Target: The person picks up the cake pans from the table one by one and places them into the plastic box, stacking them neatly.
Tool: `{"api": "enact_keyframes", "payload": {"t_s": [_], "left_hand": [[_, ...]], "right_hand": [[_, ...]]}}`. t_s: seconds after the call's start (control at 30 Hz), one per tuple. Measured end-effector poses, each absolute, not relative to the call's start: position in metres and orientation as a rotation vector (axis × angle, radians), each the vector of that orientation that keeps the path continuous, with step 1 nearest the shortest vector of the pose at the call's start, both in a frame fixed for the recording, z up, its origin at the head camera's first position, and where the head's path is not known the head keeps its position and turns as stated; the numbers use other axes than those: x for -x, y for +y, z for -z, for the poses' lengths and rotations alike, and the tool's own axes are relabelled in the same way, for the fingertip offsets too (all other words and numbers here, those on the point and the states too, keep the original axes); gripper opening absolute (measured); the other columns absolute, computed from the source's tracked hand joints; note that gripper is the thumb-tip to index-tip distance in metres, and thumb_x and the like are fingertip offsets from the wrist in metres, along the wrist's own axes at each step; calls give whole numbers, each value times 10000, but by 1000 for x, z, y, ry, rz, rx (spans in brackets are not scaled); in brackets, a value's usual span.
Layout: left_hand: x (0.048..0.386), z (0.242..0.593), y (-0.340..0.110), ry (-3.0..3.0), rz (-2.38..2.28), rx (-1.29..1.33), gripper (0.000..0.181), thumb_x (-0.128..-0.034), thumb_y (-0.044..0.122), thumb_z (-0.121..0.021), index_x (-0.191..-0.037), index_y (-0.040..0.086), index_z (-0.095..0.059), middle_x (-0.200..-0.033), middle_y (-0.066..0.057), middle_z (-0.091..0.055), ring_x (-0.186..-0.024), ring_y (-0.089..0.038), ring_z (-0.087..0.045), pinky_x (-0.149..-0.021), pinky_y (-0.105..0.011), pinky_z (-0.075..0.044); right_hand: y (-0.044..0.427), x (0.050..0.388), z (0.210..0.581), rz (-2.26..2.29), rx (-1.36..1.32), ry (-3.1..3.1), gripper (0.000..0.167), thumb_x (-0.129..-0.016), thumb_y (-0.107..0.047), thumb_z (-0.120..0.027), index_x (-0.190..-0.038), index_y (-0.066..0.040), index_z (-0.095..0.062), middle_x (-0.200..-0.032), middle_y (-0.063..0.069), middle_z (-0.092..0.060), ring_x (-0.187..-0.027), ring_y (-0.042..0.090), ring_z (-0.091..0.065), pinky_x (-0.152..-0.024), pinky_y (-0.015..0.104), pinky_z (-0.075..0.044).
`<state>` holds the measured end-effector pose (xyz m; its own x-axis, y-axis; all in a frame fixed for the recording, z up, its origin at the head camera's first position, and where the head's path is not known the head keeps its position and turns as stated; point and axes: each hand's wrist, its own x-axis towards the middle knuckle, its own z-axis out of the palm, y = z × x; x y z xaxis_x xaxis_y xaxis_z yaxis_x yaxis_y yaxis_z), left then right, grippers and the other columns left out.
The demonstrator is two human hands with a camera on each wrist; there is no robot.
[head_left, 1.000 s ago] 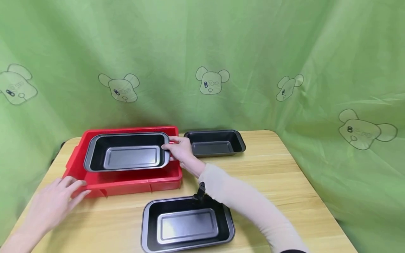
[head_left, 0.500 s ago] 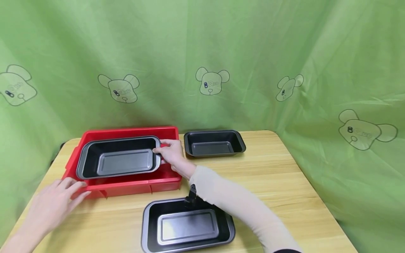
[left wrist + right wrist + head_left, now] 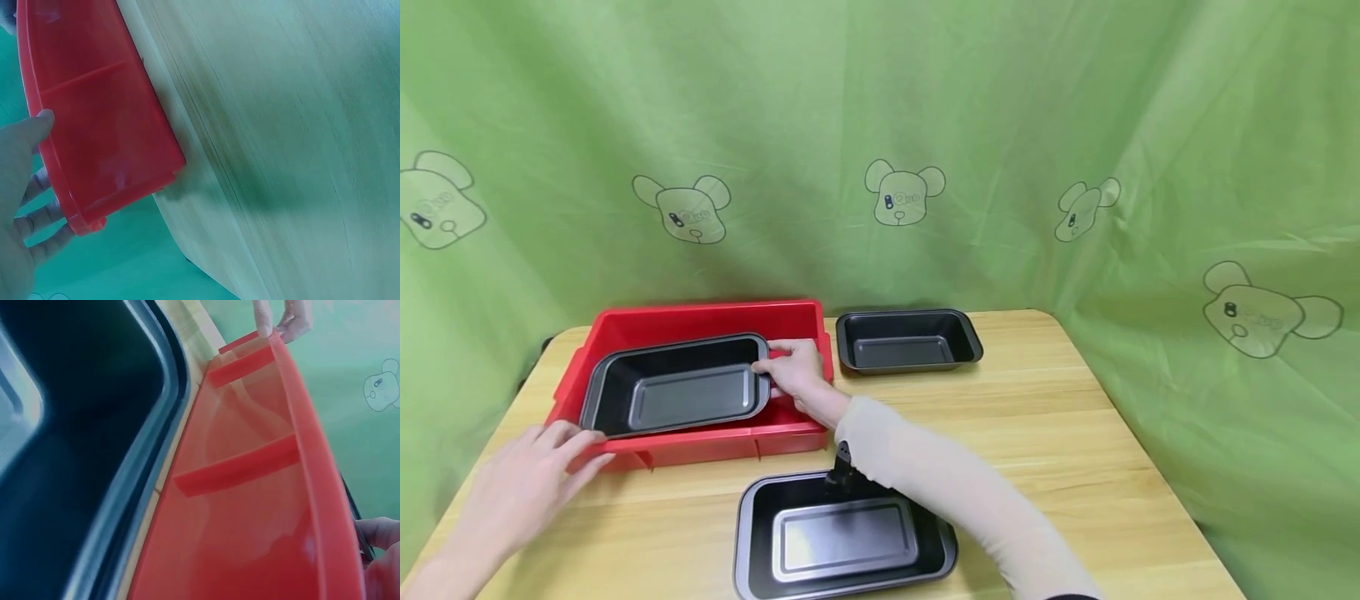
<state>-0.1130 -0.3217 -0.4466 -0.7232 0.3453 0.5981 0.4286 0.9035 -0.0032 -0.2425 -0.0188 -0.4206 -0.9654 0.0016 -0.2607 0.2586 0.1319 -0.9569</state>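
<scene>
A dark loaf pan (image 3: 685, 387) lies tilted inside the red plastic bin (image 3: 700, 446), its left end lower and near the bin's front left corner. My right hand (image 3: 797, 375) pinches the pan's right end, thumb over the rim on the inside. In the right wrist view this hand (image 3: 382, 544) shows only partly, behind the bin's wall. My left hand (image 3: 535, 479) grips the bin's front left corner. The left wrist view has the thumb of that hand (image 3: 19, 162) on the bin's outer wall (image 3: 106, 125) and the fingers behind its rim.
A second loaf pan (image 3: 752, 533) sits on the wooden table (image 3: 1060, 433) at the front, partly under my right forearm. Another loaf pan (image 3: 902, 354) stands right of the bin at the back. Green cloth (image 3: 985, 100) hangs behind the table and along its sides.
My right hand has moved left and slightly down with the loaf pan, which has sunk into the bin and turned a little, left end toward me. The left hand has stayed in place.
</scene>
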Motion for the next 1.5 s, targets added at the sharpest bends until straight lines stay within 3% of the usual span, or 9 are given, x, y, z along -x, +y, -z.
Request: {"api": "enact_keyframes", "payload": {"t_s": [0.4,0.7,0.87,1.0,1.17,1.5], "left_hand": [[113,448,-323,-2447,168,553,852,-1024,758,-148,-876,156,-732,-760,-10,-584,-640,-226,-521,-528,-392,-437],[114,448,-323,-2427,164,570,844,-1033,752,-163,-874,153,-736,-750,-2,-582,-632,-215,-514,-521,-377,-432],[114,447,-323,-2450,151,557,863,-1021,765,-139,-878,161,-738,-745,0,-576,-632,-198,-507,-517,-363,-431],[113,447,-323,-2451,148,557,863,-1024,762,-144,-881,158,-743,-747,-4,-582,-634,-201,-518,-519,-368,-436],[114,447,-323,-2454,146,555,873,-1019,767,-137,-883,160,-749,-751,-2,-590,-636,-205,-524,-526,-374,-443],[113,445,-322,-2438,157,562,862,-1025,760,-160,-884,152,-753,-745,-1,-582,-623,-190,-502,-520,-358,-430]], "right_hand": [[-20,242,428,1882,-290,2170,419,-884,-72,-846,-1291,-98,-749,-895,148,-805,-577,138,-667,-511,277,-594],[-16,245,428,1870,-251,2064,450,-911,-33,-799,-1350,-49,-700,-1025,194,-809,-590,136,-684,-483,220,-563],[-14,247,428,1840,-240,2055,492,-910,-23,-793,-1386,-39,-668,-1064,181,-799,-657,150,-716,-507,216,-572],[-12,247,429,1815,-229,2045,517,-908,-37,-797,-1401,-15,-642,-1121,180,-785,-849,256,-805,-536,226,-589],[-9,247,429,1771,-213,2037,565,-902,-53,-809,-1424,11,-602,-1196,187,-759,-1038,351,-799,-581,252,-613],[1,246,418,1677,-164,2066,635,-903,-147,-829,-1446,2,-536,-1325,181,-682,-961,239,-772,-824,344,-657]]}}
